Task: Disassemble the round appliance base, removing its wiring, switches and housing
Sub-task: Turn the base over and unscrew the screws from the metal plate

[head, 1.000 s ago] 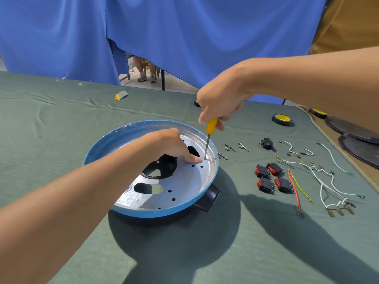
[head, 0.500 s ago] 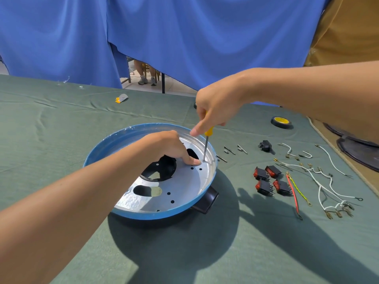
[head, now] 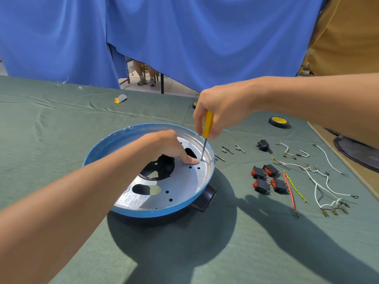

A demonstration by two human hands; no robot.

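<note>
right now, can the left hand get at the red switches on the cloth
Probably yes. The red switches lie bare on the cloth right of the base; only the screwdriver in the right hand stands between them and the left hand.

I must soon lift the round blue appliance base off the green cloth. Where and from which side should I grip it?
Probably the black block handle that juts from under the round blue appliance base at its near right. Come from that side, over the green cloth: the block offers flat faces to pinch, while the blue rim is wide and shallow.
</note>
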